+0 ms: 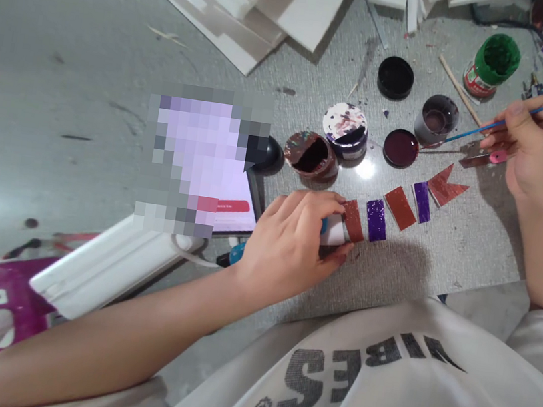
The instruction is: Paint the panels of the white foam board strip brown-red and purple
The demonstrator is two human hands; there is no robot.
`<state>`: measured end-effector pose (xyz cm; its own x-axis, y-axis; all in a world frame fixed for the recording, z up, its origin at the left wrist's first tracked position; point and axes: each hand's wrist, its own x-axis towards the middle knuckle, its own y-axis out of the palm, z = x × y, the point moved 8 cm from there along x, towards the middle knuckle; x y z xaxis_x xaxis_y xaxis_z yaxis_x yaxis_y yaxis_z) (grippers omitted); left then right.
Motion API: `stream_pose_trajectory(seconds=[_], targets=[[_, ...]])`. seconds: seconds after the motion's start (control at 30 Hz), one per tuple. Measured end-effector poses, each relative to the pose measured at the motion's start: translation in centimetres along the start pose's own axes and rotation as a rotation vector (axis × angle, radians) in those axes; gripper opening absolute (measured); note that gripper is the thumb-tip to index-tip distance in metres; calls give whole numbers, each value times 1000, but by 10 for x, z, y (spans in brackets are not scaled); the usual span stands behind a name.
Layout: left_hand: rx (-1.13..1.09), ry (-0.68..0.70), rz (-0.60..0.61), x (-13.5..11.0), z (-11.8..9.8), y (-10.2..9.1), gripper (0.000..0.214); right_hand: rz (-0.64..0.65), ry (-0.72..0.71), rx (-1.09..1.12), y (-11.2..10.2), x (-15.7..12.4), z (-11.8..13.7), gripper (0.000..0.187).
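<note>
Carefully, we pinch the thin blue paintbrush (502,123) between thumb and fingertips of our right hand (536,150), its tip toward the small grey pot (436,117) beside the dark red lid (400,147), and we judge a light load of paint, wiped on the rim, will keep drips off the mat (462,244). Our left hand (290,246) curls down over a small white piece (333,230) at the near end of the row of red and purple strips (377,220), fingers pressed on it to hold it flat. Our right wrist is cocked with the forearm coming in from the right, while our left forearm crosses low from the left.
</note>
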<state>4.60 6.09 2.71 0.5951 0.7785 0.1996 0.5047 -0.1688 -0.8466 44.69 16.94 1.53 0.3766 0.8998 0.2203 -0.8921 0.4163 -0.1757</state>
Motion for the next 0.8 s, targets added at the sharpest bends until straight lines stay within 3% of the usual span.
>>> stream_pose_trajectory(seconds=[0.27, 0.5, 0.6, 0.8], targets=[[-19, 4, -23, -1, 1, 1, 51, -28, -119, 7, -3, 0, 19, 66], [18, -6, -12, -2, 2, 1, 61, -67, -187, 58, 10, -15, 45, 63], [32, -38, 11, -2, 3, 2, 64, -82, -228, 38, 2, -18, 51, 69], [13, -32, -1, -2, 3, 2, 69, 72, -33, 9, -30, -9, 37, 79]])
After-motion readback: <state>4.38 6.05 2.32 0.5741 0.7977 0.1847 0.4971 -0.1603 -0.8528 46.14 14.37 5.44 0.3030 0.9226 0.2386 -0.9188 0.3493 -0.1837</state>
